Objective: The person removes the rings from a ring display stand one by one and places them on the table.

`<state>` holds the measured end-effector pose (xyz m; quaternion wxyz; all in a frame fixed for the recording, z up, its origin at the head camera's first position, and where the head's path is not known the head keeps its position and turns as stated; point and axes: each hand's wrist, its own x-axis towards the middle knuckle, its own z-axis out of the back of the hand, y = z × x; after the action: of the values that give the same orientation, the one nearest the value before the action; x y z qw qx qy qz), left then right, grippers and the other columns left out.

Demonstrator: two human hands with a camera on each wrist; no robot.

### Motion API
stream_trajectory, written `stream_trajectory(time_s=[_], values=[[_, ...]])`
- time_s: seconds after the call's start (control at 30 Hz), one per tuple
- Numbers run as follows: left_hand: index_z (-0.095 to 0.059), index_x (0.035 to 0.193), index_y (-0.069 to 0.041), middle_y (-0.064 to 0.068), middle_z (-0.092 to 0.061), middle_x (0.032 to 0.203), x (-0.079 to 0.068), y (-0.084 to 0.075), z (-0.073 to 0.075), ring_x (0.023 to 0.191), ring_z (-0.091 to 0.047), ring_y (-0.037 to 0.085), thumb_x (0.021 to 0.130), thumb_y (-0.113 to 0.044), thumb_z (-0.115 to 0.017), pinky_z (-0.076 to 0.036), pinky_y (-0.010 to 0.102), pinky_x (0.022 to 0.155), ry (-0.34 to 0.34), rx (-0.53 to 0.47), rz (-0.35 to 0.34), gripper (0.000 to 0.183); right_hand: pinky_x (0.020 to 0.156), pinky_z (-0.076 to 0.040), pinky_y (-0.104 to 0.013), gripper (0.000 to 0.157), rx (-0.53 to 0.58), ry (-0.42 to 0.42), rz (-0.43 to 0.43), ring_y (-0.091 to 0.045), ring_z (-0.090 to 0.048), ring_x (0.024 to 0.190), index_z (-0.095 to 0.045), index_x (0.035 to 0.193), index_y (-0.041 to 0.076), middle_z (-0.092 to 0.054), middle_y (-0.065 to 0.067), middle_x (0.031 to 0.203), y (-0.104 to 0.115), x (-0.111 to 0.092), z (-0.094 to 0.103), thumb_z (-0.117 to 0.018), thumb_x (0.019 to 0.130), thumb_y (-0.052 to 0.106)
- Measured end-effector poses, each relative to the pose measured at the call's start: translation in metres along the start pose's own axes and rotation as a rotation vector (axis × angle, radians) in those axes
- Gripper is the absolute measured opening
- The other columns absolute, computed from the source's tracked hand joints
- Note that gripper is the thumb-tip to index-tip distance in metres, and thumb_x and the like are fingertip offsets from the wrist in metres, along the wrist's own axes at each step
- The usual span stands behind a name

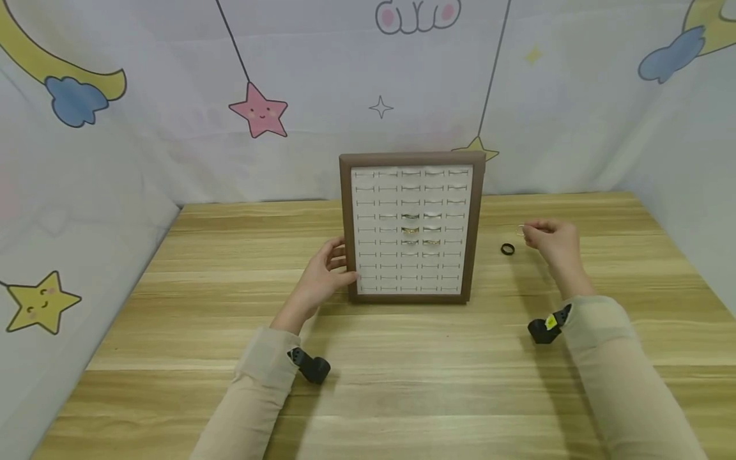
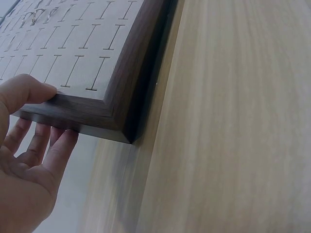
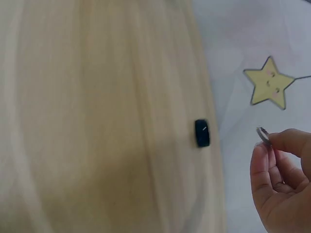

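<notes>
A ring display board with a brown frame and a white slotted face stands upright on the table. Several rings sit in slots near its middle columns. My left hand grips the board's left edge, the thumb on the front and the fingers behind, as the left wrist view also shows. To the right of the board, my right hand pinches a thin silver ring between thumb and fingertips, held above the table. A black ring lies on the table just left of that hand.
The wood-grain table reaches back to a white curtain printed with stars, moons and clouds. A small black camera is strapped at the left wrist, and another black camera at the right.
</notes>
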<state>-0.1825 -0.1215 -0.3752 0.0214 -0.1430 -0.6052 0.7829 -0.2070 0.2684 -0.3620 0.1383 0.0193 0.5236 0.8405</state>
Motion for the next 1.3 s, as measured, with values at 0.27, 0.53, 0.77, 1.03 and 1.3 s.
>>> stream_trajectory(time_s=[0.27, 0.53, 0.77, 1.03, 1.3], values=[[-0.025, 0.15, -0.013, 0.012, -0.039, 0.148, 0.001, -0.001, 0.0, 0.135, -0.039, 0.032, 0.086, -0.002, -0.064, -0.042, 0.047, 0.108, 0.003, 0.0, -0.002, 0.075, 0.066, -0.051, -0.01, 0.043, -0.177, 0.077, -0.094, 0.01, -0.053, 0.069, -0.053, 0.129, -0.007, -0.059, -0.007, 0.109, -0.02, 0.005, 0.006, -0.051, 0.097, 0.021], [-0.026, 0.15, -0.013, 0.012, -0.039, 0.147, 0.0, -0.003, 0.0, 0.135, -0.039, 0.031, 0.086, -0.002, -0.064, -0.042, 0.046, 0.108, -0.001, -0.002, 0.007, 0.075, 0.06, -0.049, -0.008, 0.041, -0.156, 0.083, -0.062, 0.013, -0.052, 0.062, -0.054, 0.123, -0.016, -0.051, 0.025, 0.066, -0.03, 0.01, 0.009, -0.056, 0.093, 0.011], [-0.025, 0.15, -0.013, 0.012, -0.039, 0.147, 0.001, -0.003, -0.001, 0.135, -0.04, 0.031, 0.086, -0.001, -0.064, -0.042, 0.045, 0.108, 0.004, -0.009, 0.002, 0.076, 0.06, -0.051, -0.008, 0.039, -0.149, 0.085, -0.072, 0.012, -0.053, 0.061, -0.053, 0.122, -0.018, -0.054, 0.019, 0.071, -0.031, 0.012, 0.008, -0.056, 0.093, 0.008], [-0.026, 0.15, -0.013, 0.012, -0.039, 0.147, 0.0, -0.003, -0.001, 0.135, -0.04, 0.031, 0.087, -0.001, -0.064, -0.042, 0.045, 0.107, -0.001, -0.01, 0.007, 0.075, 0.061, -0.051, -0.009, 0.04, -0.189, 0.099, -0.072, 0.012, -0.054, 0.061, -0.053, 0.122, -0.017, -0.059, 0.011, 0.078, -0.029, 0.01, 0.009, -0.056, 0.093, 0.01], [-0.025, 0.15, -0.013, 0.011, -0.039, 0.148, -0.001, -0.002, 0.0, 0.135, -0.039, 0.031, 0.086, -0.001, -0.064, -0.042, 0.046, 0.108, 0.0, -0.007, 0.01, 0.076, 0.065, -0.052, -0.01, 0.045, -0.159, 0.091, -0.117, 0.012, -0.053, 0.064, -0.048, 0.131, -0.012, -0.06, -0.012, 0.11, -0.025, 0.006, 0.012, -0.05, 0.097, 0.016]])
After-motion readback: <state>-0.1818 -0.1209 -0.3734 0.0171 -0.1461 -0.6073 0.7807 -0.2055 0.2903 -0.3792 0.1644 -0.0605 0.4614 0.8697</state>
